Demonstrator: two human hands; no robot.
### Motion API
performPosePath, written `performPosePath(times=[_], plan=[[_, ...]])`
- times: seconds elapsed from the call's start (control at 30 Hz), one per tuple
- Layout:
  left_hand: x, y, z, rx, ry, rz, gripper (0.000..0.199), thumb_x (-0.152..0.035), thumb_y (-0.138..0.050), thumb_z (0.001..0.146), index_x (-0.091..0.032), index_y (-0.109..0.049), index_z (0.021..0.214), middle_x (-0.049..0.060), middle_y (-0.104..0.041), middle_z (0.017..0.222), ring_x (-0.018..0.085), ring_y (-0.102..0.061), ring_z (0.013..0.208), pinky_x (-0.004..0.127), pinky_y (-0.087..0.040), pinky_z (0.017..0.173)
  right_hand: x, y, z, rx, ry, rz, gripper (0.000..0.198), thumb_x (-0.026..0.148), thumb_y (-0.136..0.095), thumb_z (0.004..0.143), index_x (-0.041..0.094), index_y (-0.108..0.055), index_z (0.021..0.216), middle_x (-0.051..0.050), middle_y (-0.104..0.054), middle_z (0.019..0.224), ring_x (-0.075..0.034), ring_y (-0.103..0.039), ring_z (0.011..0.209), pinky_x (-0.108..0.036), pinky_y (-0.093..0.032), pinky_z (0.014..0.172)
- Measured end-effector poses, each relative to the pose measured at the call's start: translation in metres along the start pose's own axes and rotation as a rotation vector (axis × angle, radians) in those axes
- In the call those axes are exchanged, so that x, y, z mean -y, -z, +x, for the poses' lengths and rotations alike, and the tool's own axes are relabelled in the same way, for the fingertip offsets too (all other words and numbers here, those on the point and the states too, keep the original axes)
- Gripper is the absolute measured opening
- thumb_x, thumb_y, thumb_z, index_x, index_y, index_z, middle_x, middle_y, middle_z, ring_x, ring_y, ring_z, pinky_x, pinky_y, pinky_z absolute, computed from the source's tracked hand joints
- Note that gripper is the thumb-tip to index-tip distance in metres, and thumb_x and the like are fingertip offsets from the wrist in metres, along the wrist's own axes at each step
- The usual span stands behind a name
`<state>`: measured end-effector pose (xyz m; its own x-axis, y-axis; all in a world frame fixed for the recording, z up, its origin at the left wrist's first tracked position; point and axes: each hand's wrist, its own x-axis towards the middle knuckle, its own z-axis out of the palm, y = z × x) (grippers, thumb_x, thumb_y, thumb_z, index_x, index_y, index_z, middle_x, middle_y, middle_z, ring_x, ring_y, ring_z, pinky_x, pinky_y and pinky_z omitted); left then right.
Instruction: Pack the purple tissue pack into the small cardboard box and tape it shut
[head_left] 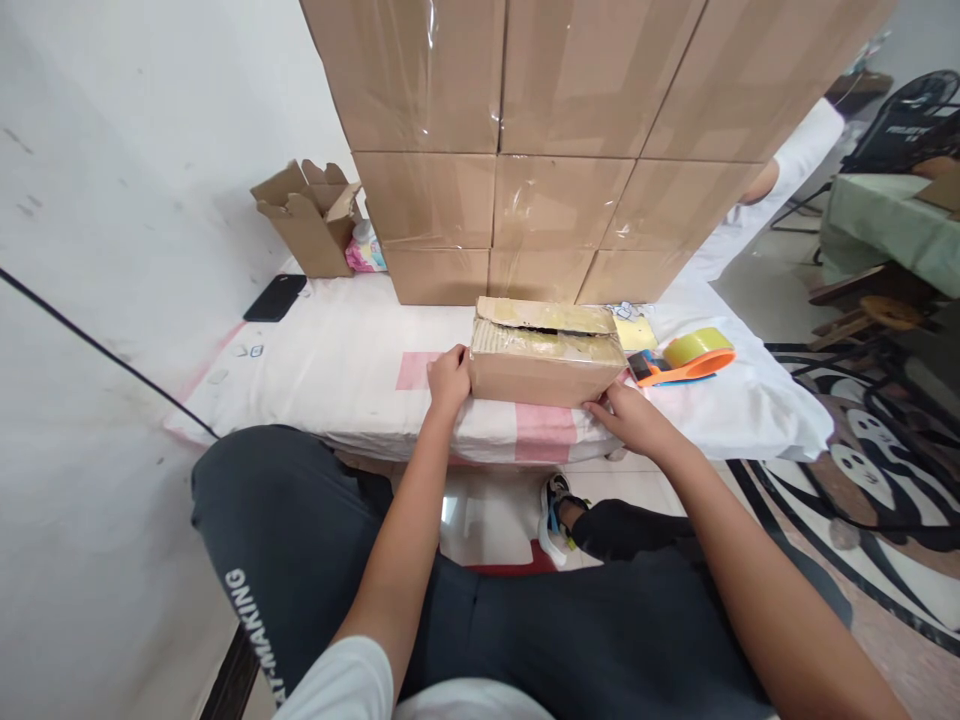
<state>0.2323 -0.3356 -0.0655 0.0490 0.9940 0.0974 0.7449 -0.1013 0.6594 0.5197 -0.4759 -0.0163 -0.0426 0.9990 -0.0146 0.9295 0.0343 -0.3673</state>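
Observation:
A small cardboard box (pixel 544 378) sits on the white cloth near the table's front edge. Its top flaps nearly meet, leaving a dark narrow gap, and the top looks worn, with yellowish tape on it. At the box's left end, my left hand (pixel 450 378) grips the side with its fingers mostly behind the corner. My right hand (pixel 626 415) holds the lower right corner, thumb at the front and fingers partly hidden. Just right of the box lies an orange tape dispenser (pixel 690 372) with a roll of yellowish tape (pixel 694 346).
Taped cardboard boxes (pixel 562 200) are stacked high right behind. At the left stand an open carton (pixel 311 225), a pink packet (pixel 365 250) and a black phone (pixel 276 298) on the white cloth (pixel 337 350). Another person's white sleeve (pixel 810 140) shows beyond the stack.

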Motion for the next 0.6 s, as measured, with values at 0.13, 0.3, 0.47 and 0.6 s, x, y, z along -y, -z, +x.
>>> performPosePath(times=[0.13, 0.3, 0.47, 0.6], plan=[[-0.001, 0.0006, -0.0008, -0.005, 0.001, 0.0, 0.031, -0.032, -0.042, 0.102, -0.026, -0.072, 0.101, 0.009, -0.078, 0.107, 0.026, -0.068, 0.104, 0.035, -0.038, 0.088, 0.0001, 0.0, -0.0001, 0.002, 0.001, -0.006, 0.02, 0.024, -0.057, 0.093, 0.013, -0.061, 0.11, -0.017, -0.072, 0.102, -0.028, -0.068, 0.093, -0.032, -0.049, 0.079], [-0.0014, 0.0005, -0.0006, -0.004, 0.004, -0.001, 0.03, -0.031, -0.043, 0.101, -0.026, -0.073, 0.101, 0.009, -0.078, 0.107, 0.026, -0.068, 0.103, 0.034, -0.038, 0.088, 0.0, 0.0004, -0.0002, 0.015, -0.013, -0.011, 0.02, 0.025, -0.056, 0.094, 0.012, -0.06, 0.109, -0.017, -0.072, 0.105, -0.029, -0.068, 0.095, -0.033, -0.049, 0.079], [-0.0009, 0.0002, -0.0002, -0.004, 0.004, -0.001, 0.03, -0.031, -0.043, 0.101, -0.026, -0.072, 0.101, 0.009, -0.078, 0.108, 0.026, -0.068, 0.105, 0.034, -0.038, 0.088, 0.0006, 0.0007, -0.0001, 0.019, -0.012, 0.0, 0.019, 0.025, -0.057, 0.094, 0.012, -0.06, 0.108, -0.017, -0.072, 0.105, -0.029, -0.068, 0.096, -0.033, -0.048, 0.081], [-0.0003, -0.0003, 0.0, -0.002, 0.007, -0.001, 0.03, -0.032, -0.044, 0.101, -0.026, -0.072, 0.102, 0.009, -0.078, 0.108, 0.026, -0.068, 0.105, 0.035, -0.038, 0.087, 0.0007, 0.0003, -0.0002, 0.018, -0.015, -0.01, 0.02, 0.024, -0.057, 0.095, 0.012, -0.06, 0.109, -0.017, -0.072, 0.103, -0.028, -0.068, 0.094, -0.032, -0.048, 0.08]])
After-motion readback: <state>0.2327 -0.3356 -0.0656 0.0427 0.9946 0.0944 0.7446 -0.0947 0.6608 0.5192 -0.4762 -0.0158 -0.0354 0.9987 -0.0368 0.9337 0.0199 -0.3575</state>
